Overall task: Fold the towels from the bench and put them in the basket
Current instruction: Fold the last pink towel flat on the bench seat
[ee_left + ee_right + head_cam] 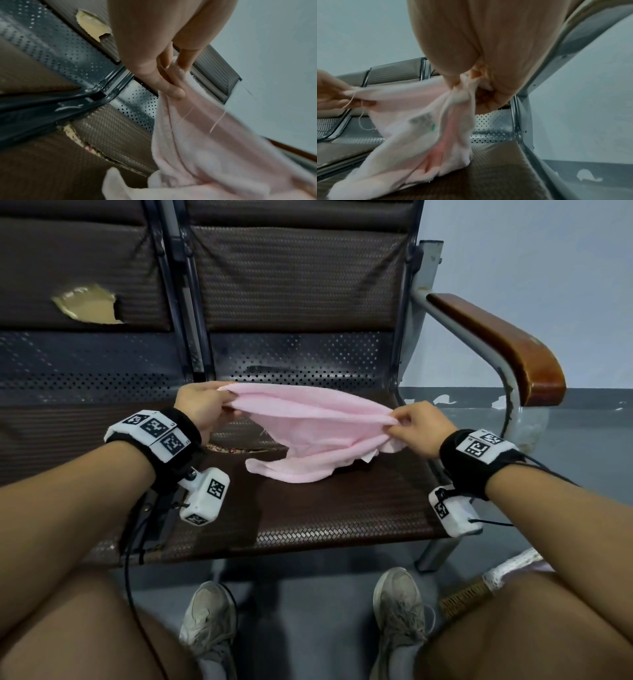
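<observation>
Dim, flat, cool indoor light, source out of frame. Soft shadow on the counter under the towel; faint glare on perforated metal. Wide-angle bending along the armrest and edges. Head view fairly sharp. Wrist views washed out, grainy, with motion blur smearing the towel and nearest skin out of focus.
</observation>
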Available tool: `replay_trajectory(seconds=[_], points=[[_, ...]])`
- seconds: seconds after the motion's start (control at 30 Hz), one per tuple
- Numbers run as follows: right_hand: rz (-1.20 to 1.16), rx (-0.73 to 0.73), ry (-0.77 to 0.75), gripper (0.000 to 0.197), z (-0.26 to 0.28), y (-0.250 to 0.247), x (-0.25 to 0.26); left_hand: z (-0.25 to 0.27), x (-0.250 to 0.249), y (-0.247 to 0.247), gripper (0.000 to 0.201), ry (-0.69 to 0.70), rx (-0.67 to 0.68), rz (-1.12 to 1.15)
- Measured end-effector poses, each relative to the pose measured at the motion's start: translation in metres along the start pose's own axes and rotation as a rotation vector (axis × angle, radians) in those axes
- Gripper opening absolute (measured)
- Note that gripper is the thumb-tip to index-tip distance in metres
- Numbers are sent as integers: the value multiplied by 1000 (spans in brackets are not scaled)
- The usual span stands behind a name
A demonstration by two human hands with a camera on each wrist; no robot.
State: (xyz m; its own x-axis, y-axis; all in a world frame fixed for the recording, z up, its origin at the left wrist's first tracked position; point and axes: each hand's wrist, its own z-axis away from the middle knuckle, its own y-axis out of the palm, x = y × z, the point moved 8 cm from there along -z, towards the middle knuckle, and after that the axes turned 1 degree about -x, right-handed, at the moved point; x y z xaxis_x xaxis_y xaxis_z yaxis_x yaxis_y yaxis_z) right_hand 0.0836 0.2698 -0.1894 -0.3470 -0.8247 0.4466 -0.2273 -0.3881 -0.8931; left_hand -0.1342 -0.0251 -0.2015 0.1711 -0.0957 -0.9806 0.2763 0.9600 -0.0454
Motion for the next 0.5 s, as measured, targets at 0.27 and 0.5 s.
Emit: replay_trajectory(seconds=[0.27, 0.5], points=[[-44, -134, -16, 36, -2, -36, 14, 13, -25, 3, 51, 285, 141, -390], [204, -100, -137, 17, 0, -76, 44, 21, -87, -18, 26, 579, -97, -508]])
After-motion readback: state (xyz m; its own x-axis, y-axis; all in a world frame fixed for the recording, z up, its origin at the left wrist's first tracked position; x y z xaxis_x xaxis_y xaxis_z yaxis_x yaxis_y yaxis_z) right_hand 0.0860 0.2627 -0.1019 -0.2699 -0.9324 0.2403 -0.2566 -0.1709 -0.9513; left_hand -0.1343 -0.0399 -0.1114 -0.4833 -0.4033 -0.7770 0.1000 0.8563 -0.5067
